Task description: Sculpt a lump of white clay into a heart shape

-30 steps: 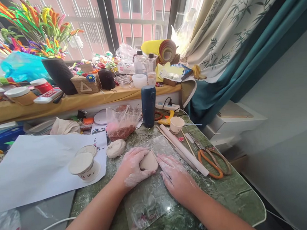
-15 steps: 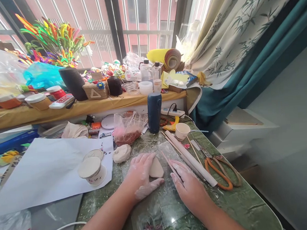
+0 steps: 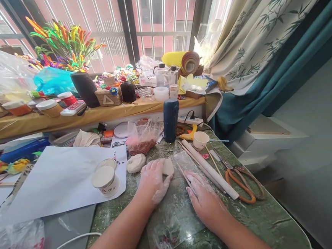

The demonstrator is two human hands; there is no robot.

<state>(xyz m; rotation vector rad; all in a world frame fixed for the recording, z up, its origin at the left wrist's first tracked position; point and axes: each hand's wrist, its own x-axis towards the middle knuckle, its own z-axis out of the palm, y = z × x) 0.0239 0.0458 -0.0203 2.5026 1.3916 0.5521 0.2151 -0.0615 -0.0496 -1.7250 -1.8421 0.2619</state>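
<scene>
My left hand, dusted white, lies over a flat piece of pale clay, its thumb against the near right edge and its fingers covering the left part. A thin stick slants from my right hand, whose fingers are closed on it. Under both hands a clear plastic sheet covers part of the green table. Just left of my left fingertips sits a rounded lump of pale clay. A white rolling rod lies right of my right hand, with thinner sticks along it.
Scissors with orange handles lie near the right edge. Behind stand a paper cup, a dark blue bottle and a bag of reddish material. Lidded paper cups rest on white paper at left.
My left thumb has drawn in from open space to the clay piece's edge. My right hand still holds the stick in nearly the same place. The view has shifted slightly.
</scene>
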